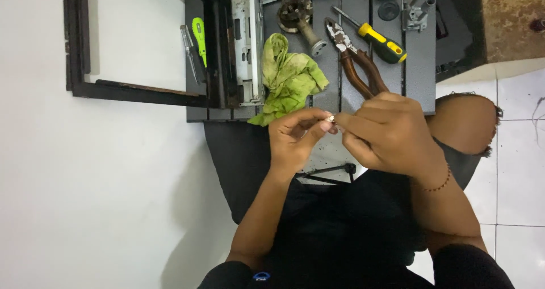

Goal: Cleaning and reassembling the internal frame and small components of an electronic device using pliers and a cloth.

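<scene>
Both hands meet just off the dark panel's (pixel 417 68) near edge: left hand (pixel 295 141) and right hand (pixel 386 133) pinch one tiny metal piece (pixel 330 118) between closed fingertips; pliers (pixel 355 59) lie just beyond.

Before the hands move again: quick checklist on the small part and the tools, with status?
1. Small metal part pinched between both hands: ok, left hand and right hand meet on it.
2. Part's type and condition: cannot tell, too small.
3. Pliers close by: ok, on the dark panel just beyond the right hand.
4. Yellow screwdriver free: ok, lying beside the pliers.
5. Green rag clear of the hands: ok, apart from them.
6. Part over the panel: not ok, held over the lap.
</scene>
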